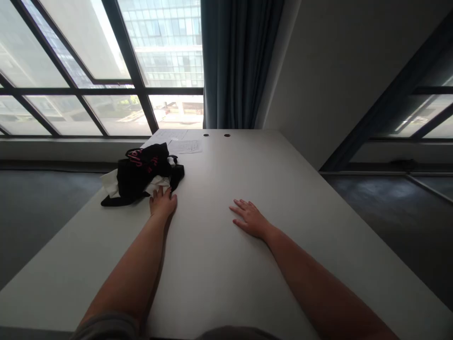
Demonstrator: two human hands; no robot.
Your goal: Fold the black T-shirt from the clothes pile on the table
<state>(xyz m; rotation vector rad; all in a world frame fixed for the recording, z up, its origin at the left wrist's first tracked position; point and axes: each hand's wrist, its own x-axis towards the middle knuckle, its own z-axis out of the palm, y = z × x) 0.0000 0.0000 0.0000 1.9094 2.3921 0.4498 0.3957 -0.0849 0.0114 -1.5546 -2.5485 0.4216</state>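
Note:
A crumpled heap of black cloth (136, 177) with pink lettering lies on the left side of the white table (219, 264). White fabric (110, 183) pokes out from under and beside it. My left hand (163, 203) is at the near right edge of the heap, fingers stretched forward; the fingertips meet the white part, and I cannot tell how firmly they touch. My right hand (249, 219) lies palm down on the tabletop with its fingers spread, apart from the cloth and holding nothing.
Sheets of paper (185, 146) lie at the table's far left, behind the cloth. Two round holes sit near the far edge. Beyond stand a dark blue curtain (237, 66) and large windows. Grey floor borders both sides of the table.

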